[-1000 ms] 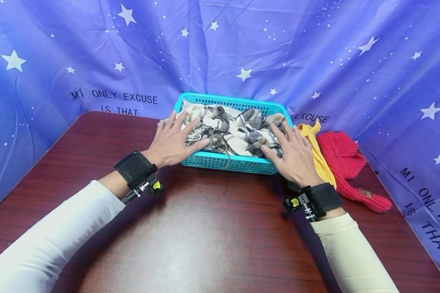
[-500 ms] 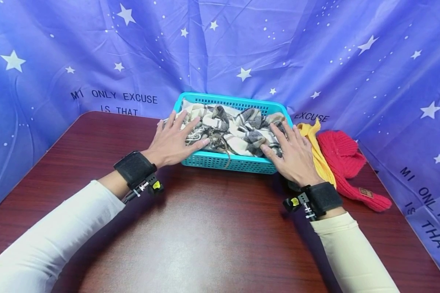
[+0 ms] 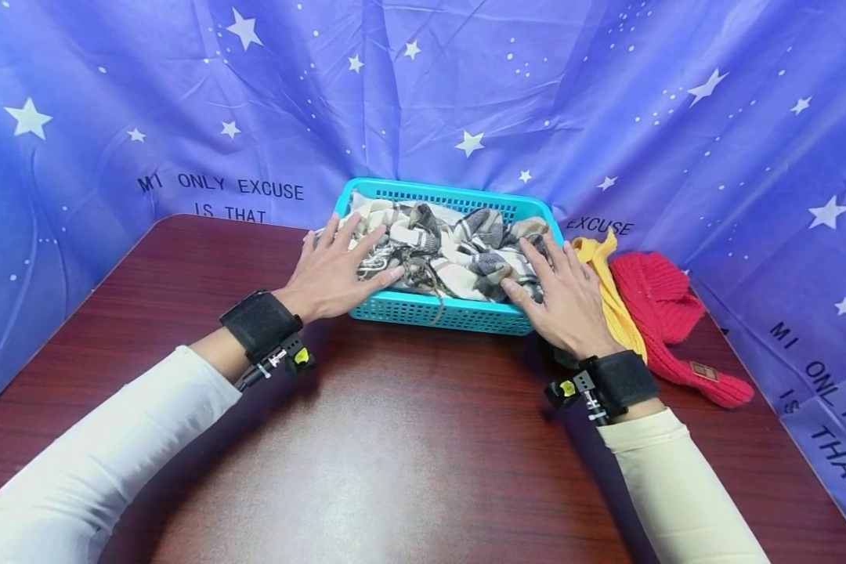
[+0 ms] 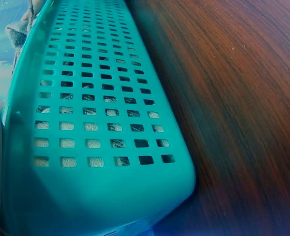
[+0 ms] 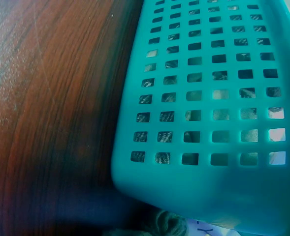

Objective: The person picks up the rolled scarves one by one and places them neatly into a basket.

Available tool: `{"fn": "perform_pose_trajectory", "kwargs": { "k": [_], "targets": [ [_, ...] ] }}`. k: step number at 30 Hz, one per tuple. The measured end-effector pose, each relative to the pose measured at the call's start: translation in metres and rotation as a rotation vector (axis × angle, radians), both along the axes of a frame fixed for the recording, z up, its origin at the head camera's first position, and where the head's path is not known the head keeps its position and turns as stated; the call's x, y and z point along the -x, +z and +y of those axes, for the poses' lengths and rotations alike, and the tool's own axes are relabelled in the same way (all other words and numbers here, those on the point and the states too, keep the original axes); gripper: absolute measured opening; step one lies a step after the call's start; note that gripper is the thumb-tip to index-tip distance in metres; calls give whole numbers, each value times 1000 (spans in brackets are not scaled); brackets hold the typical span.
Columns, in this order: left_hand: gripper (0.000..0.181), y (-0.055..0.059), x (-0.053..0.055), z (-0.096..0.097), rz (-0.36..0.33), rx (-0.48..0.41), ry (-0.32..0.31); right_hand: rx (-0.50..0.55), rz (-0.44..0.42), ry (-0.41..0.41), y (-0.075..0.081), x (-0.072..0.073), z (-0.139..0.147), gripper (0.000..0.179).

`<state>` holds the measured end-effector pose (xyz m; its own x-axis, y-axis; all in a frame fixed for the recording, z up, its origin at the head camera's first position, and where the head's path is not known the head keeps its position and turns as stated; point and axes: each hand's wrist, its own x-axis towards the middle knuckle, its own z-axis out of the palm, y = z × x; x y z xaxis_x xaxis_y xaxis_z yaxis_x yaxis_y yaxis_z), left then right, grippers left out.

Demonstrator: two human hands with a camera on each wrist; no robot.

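A turquoise plastic basket (image 3: 440, 313) with square holes stands at the back of the table, filled with a bunched plaid scarf (image 3: 458, 258) in white, grey and brown with fringe. My left hand (image 3: 334, 270) lies spread over the basket's left end, thumb across the front corner. Over the right end rests my right hand (image 3: 567, 298), fingers straight and pointing away, thumb on the scarf's edge. In the left wrist view the basket wall (image 4: 100, 191) fills the middle, and cloth shows through its holes. The right wrist view shows the basket's perforated side (image 5: 209, 182) likewise.
Right of the basket lie a yellow knitted piece (image 3: 616, 309) and a red knitted hat or scarf (image 3: 659, 305) with a small tag. A dark green knitted item (image 5: 167, 222) lies by the basket's right end. A blue star-print curtain (image 3: 423, 102) hangs behind the brown table (image 3: 395, 439).
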<state>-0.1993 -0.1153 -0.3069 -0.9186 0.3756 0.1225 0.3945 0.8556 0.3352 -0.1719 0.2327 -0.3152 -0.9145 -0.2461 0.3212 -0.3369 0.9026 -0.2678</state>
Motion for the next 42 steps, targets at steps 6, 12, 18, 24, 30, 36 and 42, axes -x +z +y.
{"fn": "perform_pose_trajectory", "kwargs": {
  "k": [6, 12, 18, 24, 30, 36, 42],
  "targets": [
    [81, 1, 0, 0, -1, 0, -4, -1, -1, -2, 0, -1, 1, 80],
    [82, 0, 1, 1, 4, -6, -10, -2, -4, -3, 0, -1, 2, 80],
    [82, 1, 1, 2, 9, 0, -12, -3, -2, -7, 0, -2, 2, 80],
    [82, 1, 2, 3, 8, 5, -11, -3, -4, -8, 1, -2, 3, 80],
    [82, 1, 2, 3, 2, 7, -10, 0, -1, -3, 1, -1, 3, 79],
    [82, 1, 2, 5, 2, 3, -14, 10, -9, 6, 3, -2, 6, 79],
    [82, 1, 2, 6, 8, 4, -11, 127, 7, -8, 19, -2, 28, 75]
  ]
}}
